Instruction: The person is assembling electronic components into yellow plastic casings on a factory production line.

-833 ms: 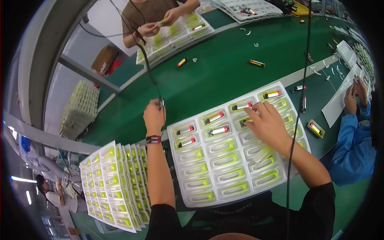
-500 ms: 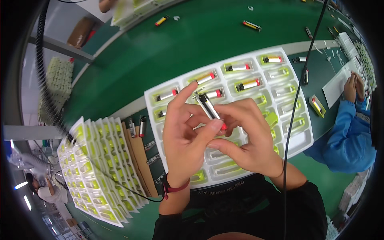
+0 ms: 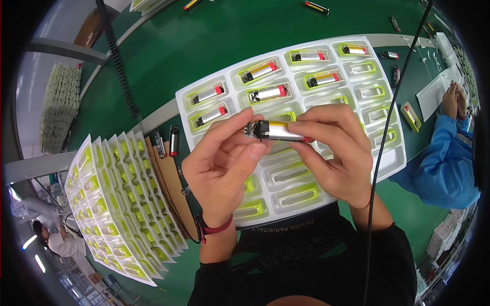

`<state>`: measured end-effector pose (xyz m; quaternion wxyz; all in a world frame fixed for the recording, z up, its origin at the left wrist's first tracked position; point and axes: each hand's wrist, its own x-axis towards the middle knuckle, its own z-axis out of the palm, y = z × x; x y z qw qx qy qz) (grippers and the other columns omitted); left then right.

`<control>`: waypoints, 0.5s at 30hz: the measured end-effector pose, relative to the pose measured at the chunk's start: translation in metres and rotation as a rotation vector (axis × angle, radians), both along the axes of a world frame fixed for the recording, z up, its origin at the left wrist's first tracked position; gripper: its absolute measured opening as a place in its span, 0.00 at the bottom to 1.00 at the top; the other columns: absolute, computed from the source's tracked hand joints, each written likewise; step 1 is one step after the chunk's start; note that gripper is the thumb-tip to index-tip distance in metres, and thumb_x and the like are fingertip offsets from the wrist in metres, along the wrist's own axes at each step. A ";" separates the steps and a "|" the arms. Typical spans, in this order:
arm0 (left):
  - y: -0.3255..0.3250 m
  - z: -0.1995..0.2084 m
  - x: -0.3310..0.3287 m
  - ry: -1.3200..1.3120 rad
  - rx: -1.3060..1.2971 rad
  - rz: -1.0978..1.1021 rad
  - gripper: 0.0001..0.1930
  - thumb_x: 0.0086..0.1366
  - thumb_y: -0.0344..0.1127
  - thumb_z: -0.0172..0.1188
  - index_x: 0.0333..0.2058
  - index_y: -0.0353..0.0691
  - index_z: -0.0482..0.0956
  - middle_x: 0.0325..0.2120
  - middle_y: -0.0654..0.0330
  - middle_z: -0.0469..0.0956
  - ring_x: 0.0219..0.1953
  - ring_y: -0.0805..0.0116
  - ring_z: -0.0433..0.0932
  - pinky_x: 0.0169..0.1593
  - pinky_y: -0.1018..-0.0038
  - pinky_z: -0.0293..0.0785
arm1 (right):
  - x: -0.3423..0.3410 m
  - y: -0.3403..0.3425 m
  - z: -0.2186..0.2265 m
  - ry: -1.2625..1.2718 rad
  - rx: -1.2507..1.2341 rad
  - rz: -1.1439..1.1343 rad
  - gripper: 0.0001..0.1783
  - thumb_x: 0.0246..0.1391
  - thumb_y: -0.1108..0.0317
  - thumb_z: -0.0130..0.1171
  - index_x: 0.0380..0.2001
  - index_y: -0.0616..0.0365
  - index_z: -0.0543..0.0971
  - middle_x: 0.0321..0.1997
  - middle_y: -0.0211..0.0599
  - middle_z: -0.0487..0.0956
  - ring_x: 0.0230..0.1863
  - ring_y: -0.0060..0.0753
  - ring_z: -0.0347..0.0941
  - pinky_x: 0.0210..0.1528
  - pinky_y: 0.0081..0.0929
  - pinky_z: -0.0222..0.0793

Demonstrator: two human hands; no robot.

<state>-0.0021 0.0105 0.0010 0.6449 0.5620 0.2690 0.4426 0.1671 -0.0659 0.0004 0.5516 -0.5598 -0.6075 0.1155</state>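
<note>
A small silver battery cell (image 3: 278,131), with a black end piece, a bare circuit board at its left tip and a red right end, lies nearly level above the tray. My right hand (image 3: 334,148) pinches it near the red end between thumb and fingers. Around the circuit-board end, my left hand (image 3: 219,168) is cupped with index finger and thumb apart; its other fingers are partly hidden behind. Below both hands is a white plastic tray (image 3: 395,158) holding yellow-green shells. Similar cells (image 3: 265,93) sit in several shells along its far and left parts.
Stacked trays with shells (image 3: 120,204) stand at the left beside brown cardboard (image 3: 171,191). Loose cells (image 3: 174,140) lie near them. A dark cable (image 3: 380,148) hangs across the right side. A co-worker in a blue sleeve (image 3: 434,168) works at the right.
The cell has turned from steeply slanted to nearly level. My left thumb has come off it, while my right fingers have closed on the red end. The view has shifted.
</note>
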 end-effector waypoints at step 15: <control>-0.004 -0.015 0.005 0.069 0.211 0.193 0.13 0.58 0.13 0.57 0.43 0.23 0.75 0.40 0.47 0.78 0.40 0.62 0.82 0.41 0.71 0.85 | 0.008 -0.008 -0.014 0.466 -0.114 0.155 0.20 0.46 0.88 0.62 0.45 0.71 0.78 0.48 0.47 0.74 0.44 0.33 0.76 0.47 0.25 0.75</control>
